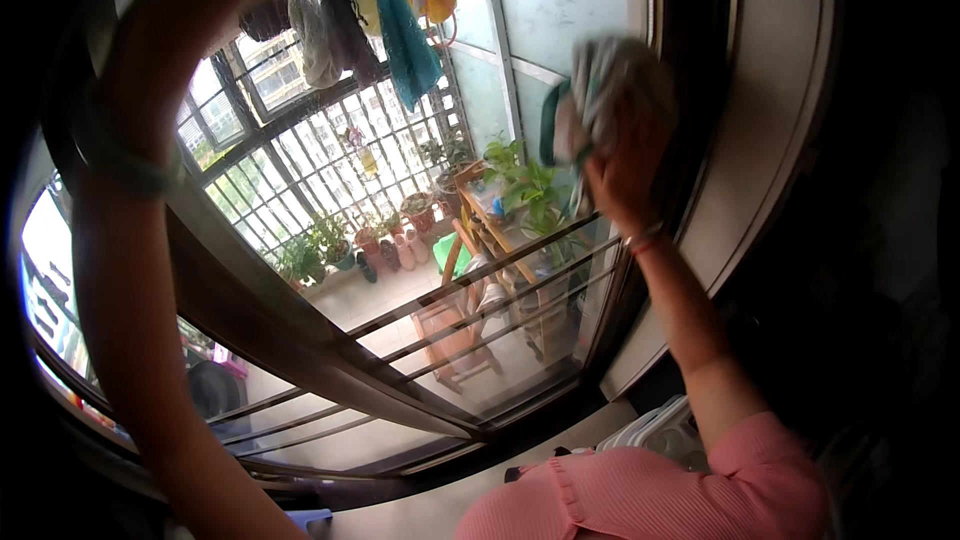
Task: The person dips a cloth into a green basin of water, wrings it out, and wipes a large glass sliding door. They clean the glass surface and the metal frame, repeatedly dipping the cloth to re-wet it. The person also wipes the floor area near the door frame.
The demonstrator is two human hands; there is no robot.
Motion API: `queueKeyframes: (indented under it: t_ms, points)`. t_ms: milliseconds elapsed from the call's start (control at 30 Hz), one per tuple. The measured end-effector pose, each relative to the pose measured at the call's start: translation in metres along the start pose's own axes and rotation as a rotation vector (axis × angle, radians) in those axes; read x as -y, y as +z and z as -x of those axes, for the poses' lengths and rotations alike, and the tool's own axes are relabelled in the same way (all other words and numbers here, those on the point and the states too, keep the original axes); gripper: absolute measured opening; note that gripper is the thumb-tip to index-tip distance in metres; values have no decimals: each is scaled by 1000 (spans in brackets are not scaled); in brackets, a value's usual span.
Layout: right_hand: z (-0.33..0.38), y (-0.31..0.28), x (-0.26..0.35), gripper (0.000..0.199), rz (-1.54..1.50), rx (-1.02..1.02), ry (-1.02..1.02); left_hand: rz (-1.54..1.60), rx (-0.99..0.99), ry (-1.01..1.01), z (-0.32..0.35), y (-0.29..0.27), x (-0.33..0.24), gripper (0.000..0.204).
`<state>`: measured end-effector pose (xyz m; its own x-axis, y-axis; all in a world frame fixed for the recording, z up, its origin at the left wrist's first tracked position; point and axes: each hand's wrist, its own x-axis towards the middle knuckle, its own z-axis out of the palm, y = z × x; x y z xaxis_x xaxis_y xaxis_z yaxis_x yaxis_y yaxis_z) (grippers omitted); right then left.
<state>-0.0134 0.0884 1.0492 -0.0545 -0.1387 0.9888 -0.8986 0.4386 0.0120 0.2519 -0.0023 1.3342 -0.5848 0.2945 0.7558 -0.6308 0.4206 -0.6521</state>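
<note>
Grey, striped cloth point(612, 75) sits bunched in our right hand's point(637, 162) grasp, roughly upright above the wrist; glass point(545, 5) spreads leftward of that nearer hand, dark frame point(697, 70) rightward. Our left hand is out of view, its grip unknown.

"What's in the right grip point(632, 168)?"
"A bunched grey cloth point(612, 80), motion-blurred, at half past one by the glass point(522, 385)."
"And the left arm point(130, 310)?"
"Raised along nine o'clock, blurred above its bangle point(150, 176)."
"Beyond the glass?"
"Laundry point(405, 45) hanging near eleven, potted plants point(328, 237) around nine, a brown chair point(447, 333) between six and seven."
</note>
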Motion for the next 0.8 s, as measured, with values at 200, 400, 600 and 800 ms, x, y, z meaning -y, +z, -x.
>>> queueKeyframes:
  t_ms: [200, 400, 600, 800]
  points:
    - [151, 9, 14, 78, -73, 309, 236, 277, 26, 155, 81, 17, -68, 59]
    - [130, 16, 26, 74, -172, 102, 267, 292, 279, 87, 181, -8, -153, 70]
    - [82, 29, 13, 71, -47, -83, 193, 571, 520, 35, 256, -13, -207, 72]
    - [-120, 46, -18, 57, 16, -380, -137, 546, 520, -66, 272, -2, -194, 62]
